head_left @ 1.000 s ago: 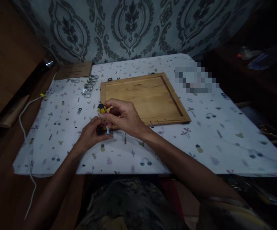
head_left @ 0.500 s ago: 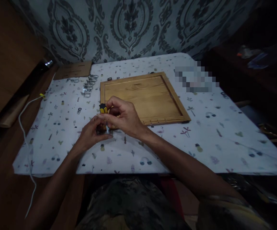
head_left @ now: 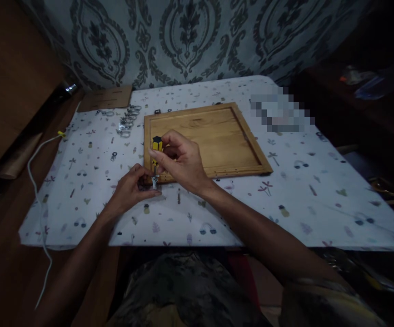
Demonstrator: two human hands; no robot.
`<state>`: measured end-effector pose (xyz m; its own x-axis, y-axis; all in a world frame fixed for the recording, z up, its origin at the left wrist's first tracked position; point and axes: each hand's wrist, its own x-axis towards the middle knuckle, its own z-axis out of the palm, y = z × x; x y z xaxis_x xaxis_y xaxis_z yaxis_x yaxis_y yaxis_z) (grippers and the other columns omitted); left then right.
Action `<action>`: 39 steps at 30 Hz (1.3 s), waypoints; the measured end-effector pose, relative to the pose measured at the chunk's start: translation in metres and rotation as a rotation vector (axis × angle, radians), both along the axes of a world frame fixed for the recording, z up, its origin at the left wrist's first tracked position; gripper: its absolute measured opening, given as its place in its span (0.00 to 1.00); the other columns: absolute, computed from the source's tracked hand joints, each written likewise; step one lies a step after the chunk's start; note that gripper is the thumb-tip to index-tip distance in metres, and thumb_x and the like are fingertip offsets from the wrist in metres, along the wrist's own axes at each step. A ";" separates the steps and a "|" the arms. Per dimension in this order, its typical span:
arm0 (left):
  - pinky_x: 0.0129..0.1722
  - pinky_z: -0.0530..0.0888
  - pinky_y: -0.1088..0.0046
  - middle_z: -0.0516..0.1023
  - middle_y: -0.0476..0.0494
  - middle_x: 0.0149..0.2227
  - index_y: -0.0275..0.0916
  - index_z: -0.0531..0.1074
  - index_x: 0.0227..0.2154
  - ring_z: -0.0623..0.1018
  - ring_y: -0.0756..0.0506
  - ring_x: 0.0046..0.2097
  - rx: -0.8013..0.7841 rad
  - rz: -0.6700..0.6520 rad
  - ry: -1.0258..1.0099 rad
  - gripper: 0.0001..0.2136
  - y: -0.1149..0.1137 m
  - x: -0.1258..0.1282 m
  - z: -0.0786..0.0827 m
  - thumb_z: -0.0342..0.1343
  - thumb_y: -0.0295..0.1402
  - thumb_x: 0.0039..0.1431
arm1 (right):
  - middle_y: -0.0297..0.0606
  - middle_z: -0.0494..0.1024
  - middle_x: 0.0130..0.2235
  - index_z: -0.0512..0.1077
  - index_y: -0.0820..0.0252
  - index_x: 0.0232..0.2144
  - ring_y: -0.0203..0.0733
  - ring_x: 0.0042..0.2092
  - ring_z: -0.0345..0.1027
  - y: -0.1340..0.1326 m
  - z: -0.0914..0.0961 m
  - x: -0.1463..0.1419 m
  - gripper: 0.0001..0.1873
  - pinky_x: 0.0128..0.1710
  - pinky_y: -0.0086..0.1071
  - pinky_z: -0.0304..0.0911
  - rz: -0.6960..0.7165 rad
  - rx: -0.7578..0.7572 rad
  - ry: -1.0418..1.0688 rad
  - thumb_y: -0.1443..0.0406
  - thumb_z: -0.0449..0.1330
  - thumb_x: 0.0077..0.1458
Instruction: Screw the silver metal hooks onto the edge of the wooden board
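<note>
White printed tablecloth covers the table. Framed wood panel lies flat on it, recessed face up, small dark holes along the near rail. Cardboard piece at the far left corner of the table.

Right hand is over the panel's near left part, thumb and fingers closed in a narrow pinch on the screwdriver handle. Left hand is at the panel's near left corner, fingers on the corner side, thumb in front of the near edge. Gap between them is small; can't tell whether they pinch the hinge or only brace the panel.

Row of metal hardware sits beyond the left hand, apart from the panel. Screwdriver, yellow and black, stands near upright, shaft below the right fingertips. Metal hinge is at the near rail, directly under the shaft, between left thumb and fingers. Tip seating too small to tell.
</note>
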<state>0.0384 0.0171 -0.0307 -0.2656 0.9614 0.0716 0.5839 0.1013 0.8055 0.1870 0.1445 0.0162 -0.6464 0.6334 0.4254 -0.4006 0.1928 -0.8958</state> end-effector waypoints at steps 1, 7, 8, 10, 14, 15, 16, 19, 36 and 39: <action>0.38 0.69 0.68 0.68 0.51 0.36 0.42 0.74 0.38 0.71 0.46 0.37 0.000 0.001 0.012 0.21 0.000 0.000 0.000 0.74 0.45 0.47 | 0.24 0.66 0.26 0.63 0.55 0.30 0.29 0.22 0.64 0.000 -0.001 0.000 0.22 0.22 0.26 0.64 0.001 0.006 0.005 0.50 0.69 0.57; 0.40 0.69 0.68 0.70 0.49 0.37 0.42 0.75 0.40 0.72 0.45 0.39 -0.018 -0.006 0.045 0.21 0.000 -0.001 0.001 0.73 0.46 0.48 | 0.24 0.67 0.26 0.63 0.55 0.30 0.29 0.22 0.65 0.001 -0.004 -0.001 0.22 0.22 0.26 0.62 -0.013 0.048 -0.001 0.49 0.67 0.58; 0.40 0.69 0.68 0.70 0.49 0.37 0.42 0.75 0.40 0.72 0.45 0.39 -0.017 -0.003 0.048 0.21 0.000 -0.001 0.001 0.73 0.46 0.48 | 0.24 0.67 0.26 0.63 0.55 0.31 0.29 0.22 0.65 0.001 -0.004 -0.002 0.22 0.22 0.26 0.62 -0.011 0.051 -0.003 0.49 0.67 0.58; 0.40 0.69 0.68 0.69 0.49 0.37 0.42 0.74 0.39 0.72 0.45 0.38 -0.016 -0.001 0.047 0.21 0.000 -0.001 0.001 0.73 0.47 0.48 | 0.24 0.66 0.26 0.63 0.55 0.31 0.29 0.22 0.65 0.001 -0.004 -0.002 0.21 0.22 0.26 0.62 -0.012 0.063 -0.002 0.49 0.67 0.58; 0.40 0.69 0.67 0.69 0.49 0.37 0.42 0.75 0.40 0.72 0.45 0.38 -0.014 -0.009 0.037 0.21 0.000 -0.001 0.001 0.73 0.46 0.48 | 0.27 0.67 0.29 0.62 0.55 0.30 0.29 0.25 0.64 0.001 -0.004 -0.001 0.22 0.23 0.26 0.60 -0.060 0.121 -0.012 0.49 0.67 0.58; 0.40 0.70 0.67 0.69 0.50 0.37 0.42 0.75 0.40 0.72 0.45 0.38 -0.015 -0.011 0.038 0.21 0.000 -0.001 0.001 0.73 0.46 0.49 | 0.28 0.68 0.29 0.62 0.55 0.30 0.30 0.26 0.63 0.001 -0.004 0.000 0.22 0.23 0.25 0.60 -0.070 0.135 -0.024 0.49 0.67 0.58; 0.40 0.70 0.67 0.69 0.49 0.37 0.42 0.75 0.41 0.72 0.45 0.38 -0.018 -0.012 0.040 0.21 0.000 -0.001 0.001 0.73 0.46 0.49 | 0.28 0.68 0.30 0.62 0.55 0.30 0.30 0.27 0.63 0.001 -0.005 0.000 0.22 0.24 0.25 0.60 -0.075 0.148 -0.036 0.48 0.66 0.58; 0.40 0.71 0.66 0.70 0.49 0.38 0.42 0.76 0.42 0.73 0.44 0.39 -0.025 -0.013 0.047 0.21 0.000 -0.001 0.001 0.73 0.46 0.50 | 0.29 0.68 0.30 0.63 0.56 0.30 0.30 0.27 0.62 0.001 -0.006 0.000 0.22 0.24 0.26 0.59 -0.069 0.175 -0.048 0.49 0.65 0.60; 0.39 0.68 0.68 0.69 0.50 0.37 0.43 0.74 0.40 0.71 0.46 0.38 0.003 -0.015 0.046 0.20 0.000 -0.002 -0.002 0.74 0.44 0.48 | 0.26 0.64 0.28 0.63 0.56 0.30 0.29 0.24 0.59 0.002 -0.006 -0.001 0.22 0.23 0.26 0.57 -0.058 0.142 -0.012 0.48 0.67 0.59; 0.37 0.67 0.68 0.68 0.51 0.36 0.43 0.74 0.39 0.70 0.46 0.37 -0.002 -0.018 0.062 0.19 0.000 -0.001 -0.001 0.73 0.43 0.49 | 0.27 0.65 0.29 0.63 0.56 0.30 0.29 0.25 0.60 0.002 -0.005 -0.001 0.22 0.23 0.26 0.58 -0.063 0.163 -0.007 0.48 0.66 0.59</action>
<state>0.0376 0.0172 -0.0313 -0.2433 0.9662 0.0858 0.6344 0.0916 0.7676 0.1863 0.1461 0.0112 -0.6112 0.5958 0.5210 -0.3766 0.3600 -0.8535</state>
